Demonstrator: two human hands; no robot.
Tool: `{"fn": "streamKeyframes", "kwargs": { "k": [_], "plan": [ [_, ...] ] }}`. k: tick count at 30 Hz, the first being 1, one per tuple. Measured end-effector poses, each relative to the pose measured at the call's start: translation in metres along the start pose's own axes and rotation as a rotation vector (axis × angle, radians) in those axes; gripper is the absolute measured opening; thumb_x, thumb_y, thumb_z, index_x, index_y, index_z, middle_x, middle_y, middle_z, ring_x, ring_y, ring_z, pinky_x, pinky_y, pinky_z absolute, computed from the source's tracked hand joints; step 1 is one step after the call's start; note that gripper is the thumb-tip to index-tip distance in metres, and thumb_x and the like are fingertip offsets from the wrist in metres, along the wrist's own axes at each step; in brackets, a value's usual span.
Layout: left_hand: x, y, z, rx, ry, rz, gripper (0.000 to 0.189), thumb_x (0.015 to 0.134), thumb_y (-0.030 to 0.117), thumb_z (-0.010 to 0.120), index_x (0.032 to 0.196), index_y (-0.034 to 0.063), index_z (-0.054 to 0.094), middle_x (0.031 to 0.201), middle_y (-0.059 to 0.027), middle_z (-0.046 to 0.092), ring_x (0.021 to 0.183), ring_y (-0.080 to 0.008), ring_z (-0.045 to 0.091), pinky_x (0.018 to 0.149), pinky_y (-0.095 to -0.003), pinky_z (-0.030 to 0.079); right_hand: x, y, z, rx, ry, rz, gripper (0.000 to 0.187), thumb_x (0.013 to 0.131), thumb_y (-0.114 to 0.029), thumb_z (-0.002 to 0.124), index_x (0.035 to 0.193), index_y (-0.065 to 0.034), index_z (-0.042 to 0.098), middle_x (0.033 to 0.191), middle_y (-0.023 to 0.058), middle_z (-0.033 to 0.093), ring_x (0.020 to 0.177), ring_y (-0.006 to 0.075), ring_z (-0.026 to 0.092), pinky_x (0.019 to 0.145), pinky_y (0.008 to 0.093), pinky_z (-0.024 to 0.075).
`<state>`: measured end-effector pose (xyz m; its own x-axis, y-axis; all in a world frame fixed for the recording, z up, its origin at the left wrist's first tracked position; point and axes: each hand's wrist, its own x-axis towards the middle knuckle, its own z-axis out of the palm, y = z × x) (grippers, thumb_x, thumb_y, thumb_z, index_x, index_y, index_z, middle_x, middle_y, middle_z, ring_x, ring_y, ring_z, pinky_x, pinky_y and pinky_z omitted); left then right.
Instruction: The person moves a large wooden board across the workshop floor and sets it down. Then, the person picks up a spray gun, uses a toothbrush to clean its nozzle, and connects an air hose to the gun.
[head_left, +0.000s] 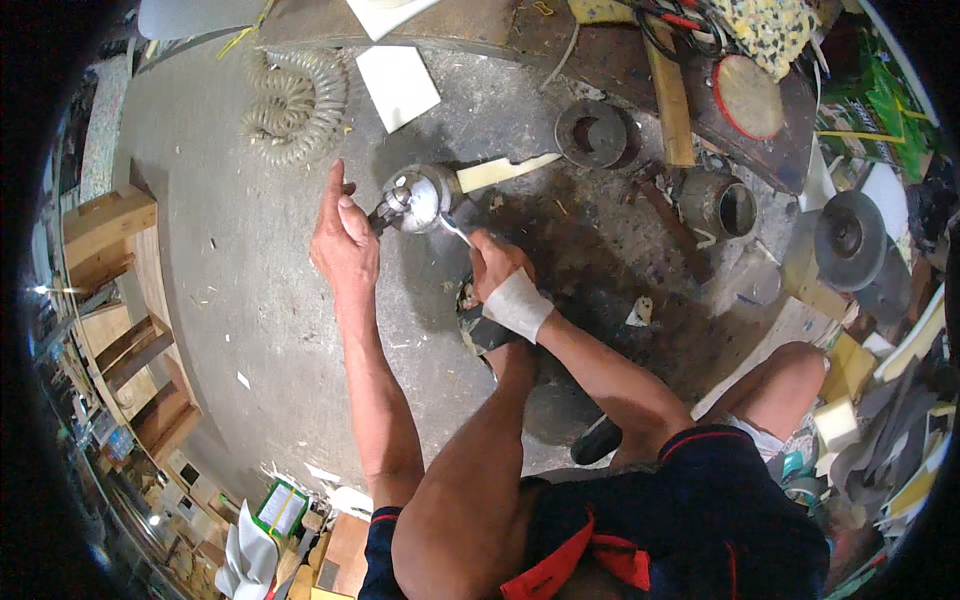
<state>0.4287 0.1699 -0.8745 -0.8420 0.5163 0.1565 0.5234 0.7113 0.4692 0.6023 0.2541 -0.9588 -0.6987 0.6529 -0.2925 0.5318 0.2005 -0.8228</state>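
Note:
A round silver metal pot (417, 198) with a domed fitting on top stands on the concrete floor before me. My left hand (345, 238) is at its left, index finger stretched out, beside a dark handle-like part (381, 217). Whether the hidden fingers grip that part I cannot tell. My right hand (501, 264), with a white wrap around the wrist, is closed on a thin white tool (454, 229) whose end meets the pot's lower right side. A notched strip of pale yellow foam (506, 172) reaches out from the pot's right side.
A coiled clear hose (300, 109) and a white foam sheet (399, 88) lie beyond the pot. Right of them are a dark ring (591, 133), a metal can on its side (720, 202) and a disc (850, 240). A wooden pallet (142, 322) borders the left.

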Motion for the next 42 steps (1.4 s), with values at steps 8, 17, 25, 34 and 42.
{"fn": "streamKeyframes", "kwargs": {
  "k": [8,17,25,34,42],
  "plan": [
    [0.0,0.0,-0.002,0.003,-0.02,-0.012,0.047,0.107,0.038,0.034,0.143,0.0176,0.056,0.109,-0.0143,0.074,0.091,-0.0276,0.074,0.08,-0.0402,0.056,0.003,-0.007,0.007,0.101,0.015,0.011,0.011,0.092,-0.008,0.058,0.102,-0.0087,0.057,0.08,0.0255,0.063,0.079,0.0485,0.063,0.064,0.0527,0.0485],
    [0.0,0.0,-0.002,0.001,-0.031,-0.028,0.05,0.106,0.043,0.033,0.141,0.017,0.058,0.106,-0.014,0.075,0.084,-0.0273,0.074,0.076,-0.0407,0.057,0.019,0.002,0.02,0.345,0.019,-0.024,0.012,0.089,-0.004,0.058,0.1,-0.0076,0.058,0.072,0.0226,0.06,0.07,0.0447,0.062,0.059,0.0488,0.0477],
    [-0.001,-0.001,-0.001,-0.028,-0.035,-0.025,0.051,0.107,0.043,0.033,0.141,0.0151,0.059,0.105,-0.0143,0.075,0.084,-0.0274,0.074,0.075,-0.0401,0.056,0.063,-0.009,-0.009,-0.012,0.052,-0.387,0.015,0.085,-0.001,0.06,0.099,-0.0066,0.061,0.076,0.0211,0.062,0.074,0.0426,0.065,0.06,0.0503,0.049],
    [0.0,-0.003,0.0,0.005,-0.025,-0.026,0.048,0.106,0.038,0.033,0.141,0.0164,0.059,0.106,-0.0147,0.074,0.093,-0.0301,0.074,0.081,-0.0421,0.057,0.073,-0.008,-0.038,0.199,-0.088,-0.416,0.01,0.089,-0.003,0.058,0.099,-0.0023,0.062,0.087,0.0219,0.066,0.086,0.0448,0.065,0.075,0.0464,0.0513],
    [0.001,0.0,-0.002,0.001,-0.035,-0.029,0.048,0.106,0.038,0.033,0.141,0.0162,0.058,0.109,-0.0135,0.074,0.095,-0.0312,0.073,0.081,-0.0422,0.056,0.057,-0.006,-0.053,-0.034,-0.252,-0.289,0.013,0.089,-0.006,0.059,0.101,-0.0072,0.064,0.087,0.0206,0.067,0.086,0.0428,0.066,0.071,0.0476,0.0527]
  ]
}}
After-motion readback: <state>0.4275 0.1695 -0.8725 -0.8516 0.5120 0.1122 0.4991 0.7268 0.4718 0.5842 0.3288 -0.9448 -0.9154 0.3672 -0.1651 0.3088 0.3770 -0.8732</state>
